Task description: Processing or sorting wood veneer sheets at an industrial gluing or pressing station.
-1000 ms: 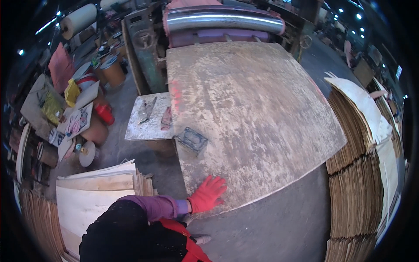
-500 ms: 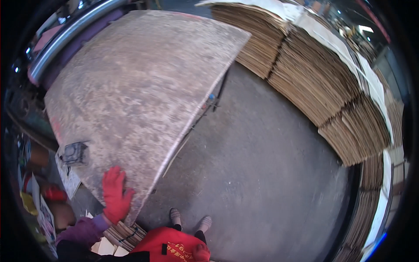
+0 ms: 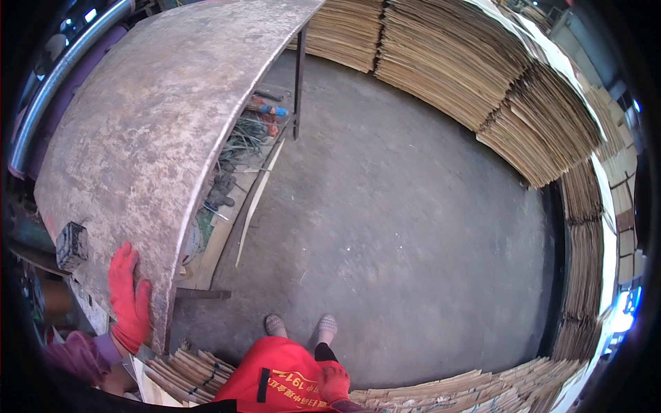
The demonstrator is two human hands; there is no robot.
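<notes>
My left hand (image 3: 127, 299) wears a red glove and lies on the near end of a large worn tabletop (image 3: 144, 117), fingers stretched out and thumb apart. It holds nothing. Just left of its fingertips stands a dark, boxy block (image 3: 71, 246) at the table's edge. My right hand (image 3: 334, 383), also in a red glove, hangs low in front of me beside the red apron (image 3: 286, 372). Its fingers look loosely bent, with nothing seen in them.
Tall stacks of thin brown wood sheets (image 3: 447, 62) line the far and right sides; more sheets (image 3: 454, 392) lie close behind my feet. Under the table a low shelf holds tangled dark straps (image 3: 244, 141). A metal roller (image 3: 65, 76) runs along the table's left. Grey floor (image 3: 385, 241) spreads between.
My view has swung right, so the table sits further left and its underside shelf shows. My left hand stays on the tabletop by the dark block. My right hand has come further into view.
</notes>
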